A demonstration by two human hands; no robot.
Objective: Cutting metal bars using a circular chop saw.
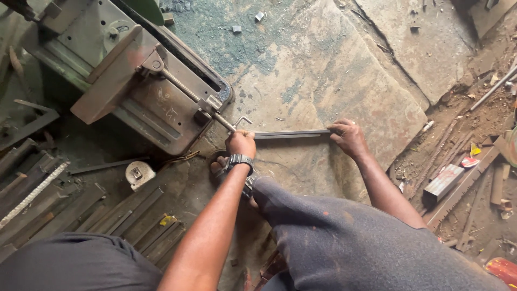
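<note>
While I am crouching over the stone floor [334, 64], my left hand [240, 144] is closing in a fist around one end of a long flat metal bar [291, 133], and my right hand [349, 137] is pressing down on the other end, fingers curled over it. The bar is lying level on the floor between my hands, its left end sitting right at the tip of the threaded screw rod [186, 89] that is sticking out of the green machine base [124, 70]. A small bent handle [242, 120] is poking up just above my left knuckles.

As I judge it, the bar could be slipping sideways on the dusty stone if my right hand eases off, and my left knuckles could be getting pinched against the rod tip since they are so close to it. My foot is tucked just under my left wrist, so a dropped bar would be landing on it.

My left fist is hiding the bar's end, so I cannot tell whether it is touching the rod. Stacked steel strips [70, 210] at my left and scrap [458, 178] at my right are running out of view, and my knee is covering the floor below.
</note>
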